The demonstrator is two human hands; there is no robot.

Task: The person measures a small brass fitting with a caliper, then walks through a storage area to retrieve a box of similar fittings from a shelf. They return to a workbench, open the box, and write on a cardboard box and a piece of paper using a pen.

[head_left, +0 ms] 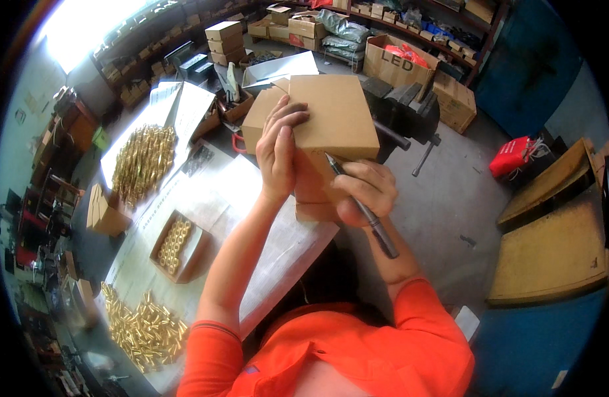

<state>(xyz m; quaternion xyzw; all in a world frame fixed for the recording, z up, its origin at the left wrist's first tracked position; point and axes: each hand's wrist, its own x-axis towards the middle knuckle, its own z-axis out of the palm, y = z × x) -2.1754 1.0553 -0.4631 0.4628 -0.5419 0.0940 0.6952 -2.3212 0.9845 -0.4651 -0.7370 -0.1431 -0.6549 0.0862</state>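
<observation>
My left hand (278, 151) is pressed flat against the side of a plain brown cardboard box (337, 116) that I hold up in front of me, fingers over its upper edge. My right hand (365, 192) grips a dark marker pen (364, 208), its tip touching the box's lower face. The box's lower part sits between my two hands, partly hidden by them. Both forearms come out of orange sleeves.
A paper-covered workbench (212, 198) lies to the left, with heaps of brass parts (143, 159), another brass pile (142, 327) and an open small box of brass rings (175, 245). A black vise (404, 109) stands behind the box. Stacked cartons line the shelves; wooden boards lean at right.
</observation>
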